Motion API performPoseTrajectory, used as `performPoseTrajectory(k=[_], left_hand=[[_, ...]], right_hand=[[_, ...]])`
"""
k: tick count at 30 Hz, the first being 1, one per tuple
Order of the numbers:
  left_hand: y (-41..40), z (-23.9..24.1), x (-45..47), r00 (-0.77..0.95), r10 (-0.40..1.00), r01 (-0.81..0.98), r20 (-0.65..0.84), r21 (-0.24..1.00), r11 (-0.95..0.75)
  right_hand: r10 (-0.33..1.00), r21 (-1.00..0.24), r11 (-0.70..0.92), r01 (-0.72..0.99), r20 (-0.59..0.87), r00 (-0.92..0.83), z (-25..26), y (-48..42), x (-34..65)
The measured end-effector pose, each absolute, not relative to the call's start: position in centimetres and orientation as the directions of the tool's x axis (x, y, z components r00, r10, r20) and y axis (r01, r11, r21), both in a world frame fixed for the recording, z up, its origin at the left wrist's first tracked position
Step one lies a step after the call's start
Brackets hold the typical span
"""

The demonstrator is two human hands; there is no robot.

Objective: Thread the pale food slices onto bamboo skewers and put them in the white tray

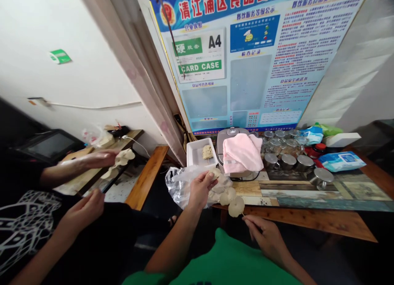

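Observation:
My right hand (266, 232) pinches the end of a thin skewer (243, 215) at the table's front edge. Pale, round, floppy slices (236, 206) are threaded on it. My left hand (200, 190) is closed on a similar pale slice (214, 172), above a clear plastic bag (181, 185) on the table. More pale slices lie in or on the bag, partly hidden by my hand. Behind the bag, a white tray (194, 153) holds a folded beige skewered piece (207, 152).
At left, a person in black holds pale pieces (124, 156) on a skewer. A pink towel (241, 152) covers part of a cooker (222, 138). Metal-bottomed glass mugs (288, 162) and a blue wipes pack (342, 161) stand right. A wooden bench (308, 219) runs along the front.

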State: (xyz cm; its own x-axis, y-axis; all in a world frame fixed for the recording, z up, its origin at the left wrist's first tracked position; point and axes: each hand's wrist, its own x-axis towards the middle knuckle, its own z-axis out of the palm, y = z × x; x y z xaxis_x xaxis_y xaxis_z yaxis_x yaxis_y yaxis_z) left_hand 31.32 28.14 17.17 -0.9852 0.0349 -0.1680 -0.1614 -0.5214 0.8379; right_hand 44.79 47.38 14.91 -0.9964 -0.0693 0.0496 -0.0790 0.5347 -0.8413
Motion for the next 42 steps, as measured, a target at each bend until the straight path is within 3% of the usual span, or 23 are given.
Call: performPoseTrajectory(k=[18,33,42], left_hand=[[28.3,18.7,31.8,-0.954,0.201,-0.298,-0.222,0.764,-0.573],[30.0,20.0,32.8,-0.968,0.137,-0.252,-0.212,0.782,-0.569],[30.3,19.8,33.0,-0.986,0.112,-0.16,-0.119,0.846,-0.509]], right_hand=[[-0.036,-0.882,0.459,-0.107,0.102,-0.994,12.2,48.5,43.8],[-0.025,-0.894,0.439,-0.088,0.086,-0.996,13.6,48.4,44.8],[0.015,-0.876,0.48,-0.046,0.061,-0.998,14.6,48.8,45.2]])
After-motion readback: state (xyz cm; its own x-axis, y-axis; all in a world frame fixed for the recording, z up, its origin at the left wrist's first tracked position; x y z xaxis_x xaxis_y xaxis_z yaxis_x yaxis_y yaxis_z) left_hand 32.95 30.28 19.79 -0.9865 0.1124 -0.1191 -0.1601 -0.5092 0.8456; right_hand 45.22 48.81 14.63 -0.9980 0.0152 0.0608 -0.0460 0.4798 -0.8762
